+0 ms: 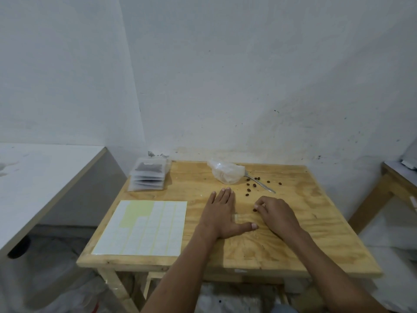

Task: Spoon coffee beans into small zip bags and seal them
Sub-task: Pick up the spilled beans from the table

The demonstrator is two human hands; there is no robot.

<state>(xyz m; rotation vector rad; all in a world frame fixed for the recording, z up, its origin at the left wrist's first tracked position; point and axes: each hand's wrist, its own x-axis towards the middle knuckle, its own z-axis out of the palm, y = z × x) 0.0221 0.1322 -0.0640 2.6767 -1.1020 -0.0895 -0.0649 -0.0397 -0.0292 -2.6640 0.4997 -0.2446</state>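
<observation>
wooden table [293, 222]: filled bags [149, 177] stacked, loose beans [250, 188] left; left hand [222, 213] flat, spread; right hand [276, 213] pinching one bean.

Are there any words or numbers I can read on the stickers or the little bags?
None can be read.
The sticker sheet: blank white labels, no writing.
The stack of small bags: a pale patch on the top one, too blurred to read.
The crumpled plastic bag and the spoon: no visible text.
</observation>
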